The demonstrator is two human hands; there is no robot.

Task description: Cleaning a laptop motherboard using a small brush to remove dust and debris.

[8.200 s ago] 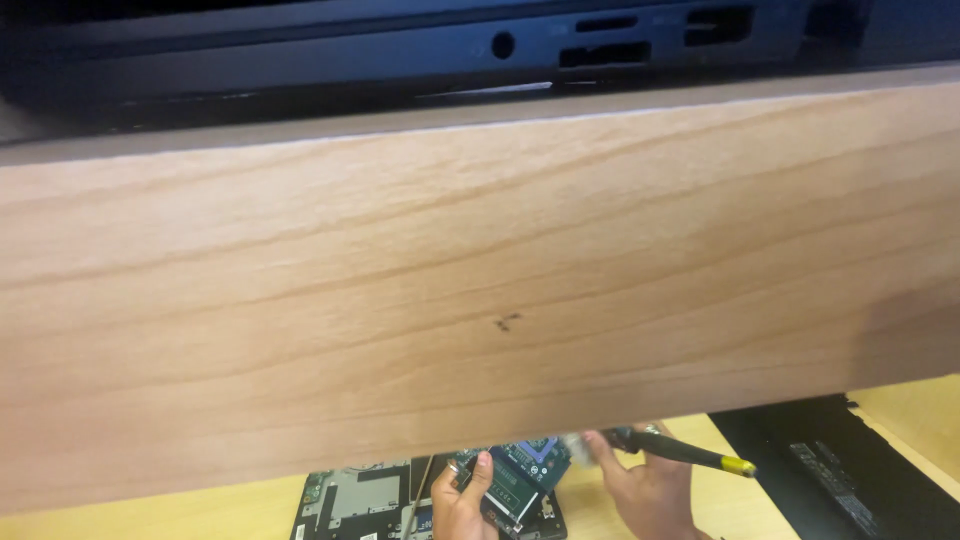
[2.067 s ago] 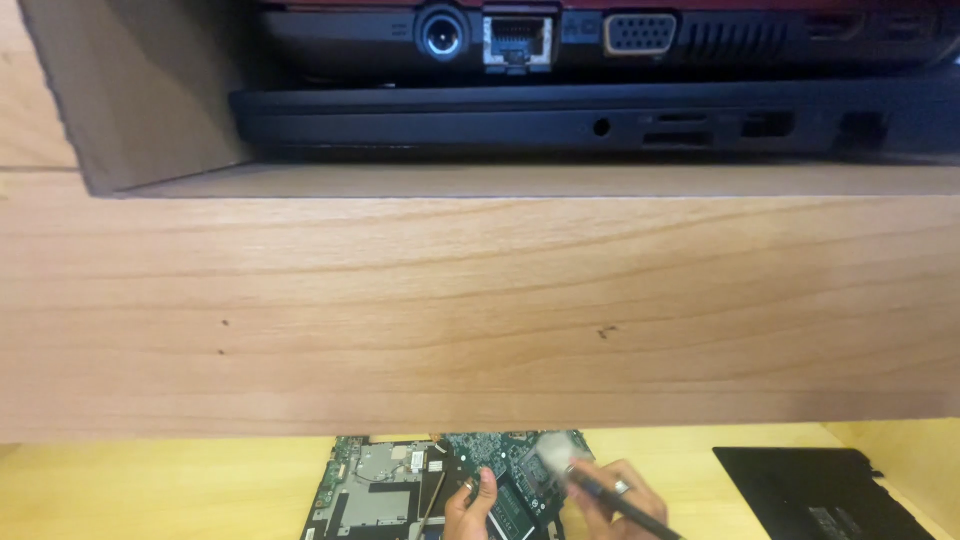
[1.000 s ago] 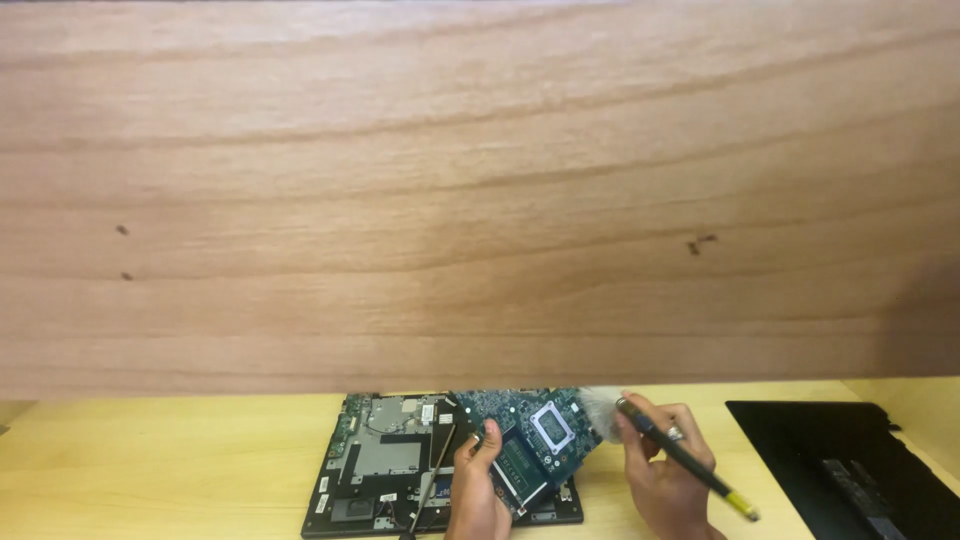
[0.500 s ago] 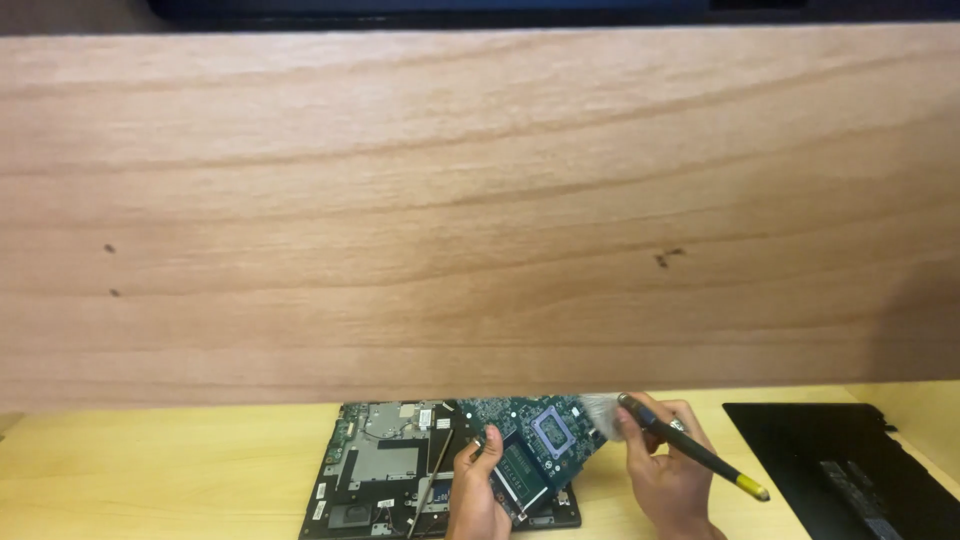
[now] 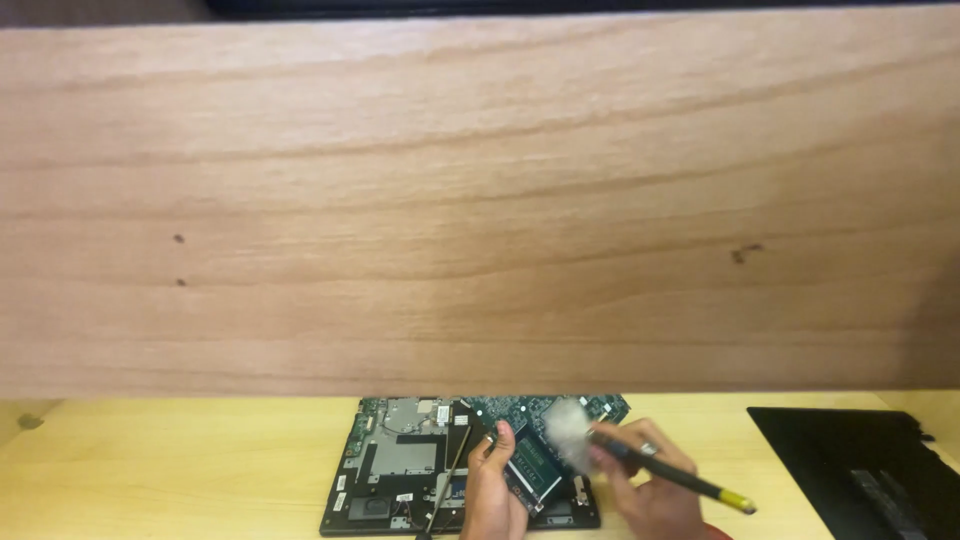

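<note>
Head cam looks down past a wide wooden board [image 5: 480,200], pale brown w/ wavy grain and a couple of dark knots, which fills most of the view; only a strip of yellow desk [image 5: 170,470] shows below it. On that strip lies an opened laptop base [image 5: 400,470], black-rimmed, w/ a grey metal plate and small parts inside. Left hand [image 5: 495,495] holds up a green-blue circuit board [image 5: 545,445], thumb and fingers pinching its lower left edge so it tilts above the base's right half. Right hand [image 5: 650,490] has fingers closed round a thin dark brush [image 5: 660,465] w/ a yellow band near the handle end; its soft whitish bristles touch the board's top, approx. mid-board, blurred as if sweeping. To do this well, imo: light short strokes, bristle tips only, sweep dust off toward one edge and away from the open base, keep the grip on the board's edges and not on chips or contacts, and hold the board steady so it doesn't flex. A thin metal rod [image 5: 445,480] lies slanted across the base just left of the left hand. Flat black panel [image 5: 870,470], matte, sits well apart at the far right.
</note>
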